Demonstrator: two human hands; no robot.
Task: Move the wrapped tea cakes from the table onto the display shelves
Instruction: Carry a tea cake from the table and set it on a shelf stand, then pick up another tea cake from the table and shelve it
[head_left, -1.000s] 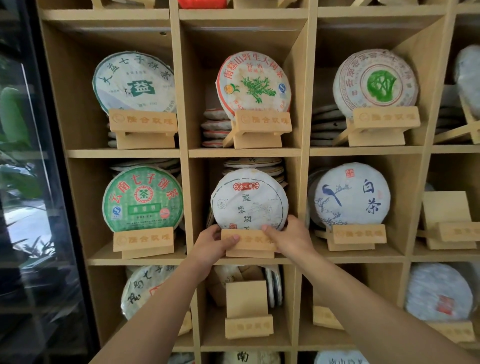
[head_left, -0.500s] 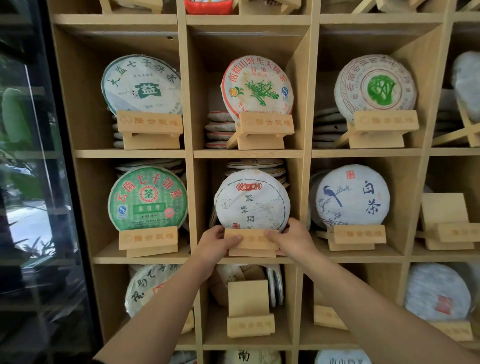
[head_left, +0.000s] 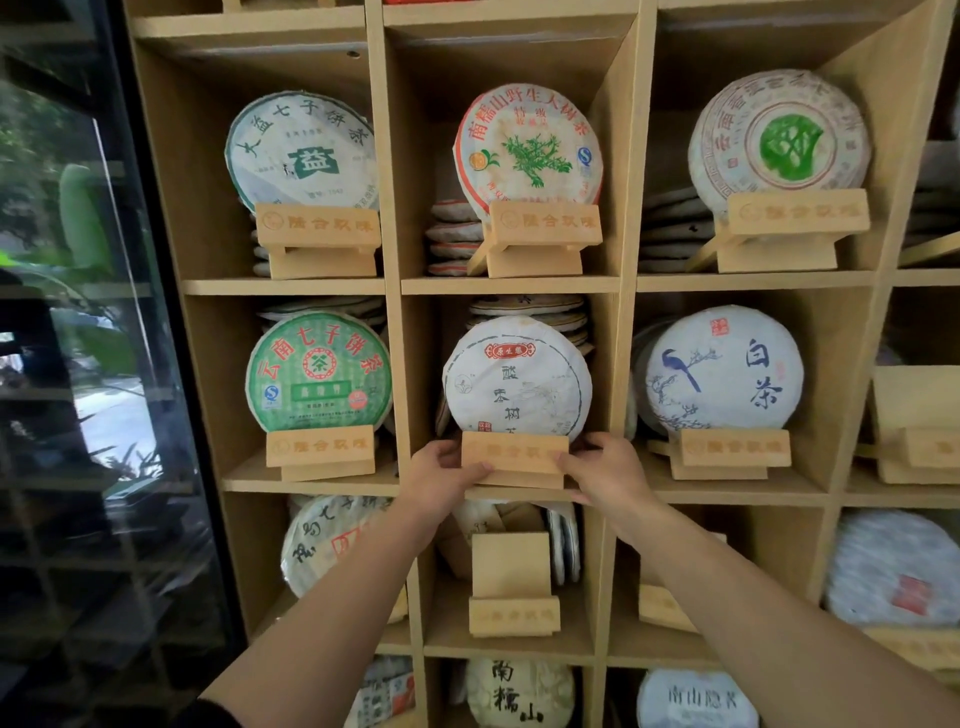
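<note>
At the far left we are seeing a glass pane (head_left: 78, 312) reflecting foliage, beside a wooden display shelf (head_left: 291, 287) divided into square compartments. In the top full row, three wrapped tea cakes are standing upright, each on its own wooden stand: a green-lettered cake (head_left: 301, 150), a red-rimmed cake with a green sprig (head_left: 527, 150) and a cake with a green leaf emblem (head_left: 779, 140). Flat stacks of further cakes are lying behind them; their number cannot be told.

In the middle row we are counting three more upright cakes: a green-wrapped cake (head_left: 318, 371) at left, a white cake with a red label (head_left: 517, 376) in the centre, and a white cake with a blue bird (head_left: 722, 369) at right. The centre cake is resting on a wooden stand (head_left: 514, 460) inside the centre compartment. We are holding this stand with both hands: the left hand (head_left: 441, 475) is gripping its left end, fingers curled round the edge and thumb on the front, while the right hand (head_left: 605, 475) is gripping its right end in the same way. Neither hand is touching the cake itself.

In the row below, a bare wooden stand (head_left: 511, 587) is standing under the hands, between a partly hidden cake (head_left: 332, 545) at left and a blurred white cake (head_left: 896, 569) at far right.
</note>
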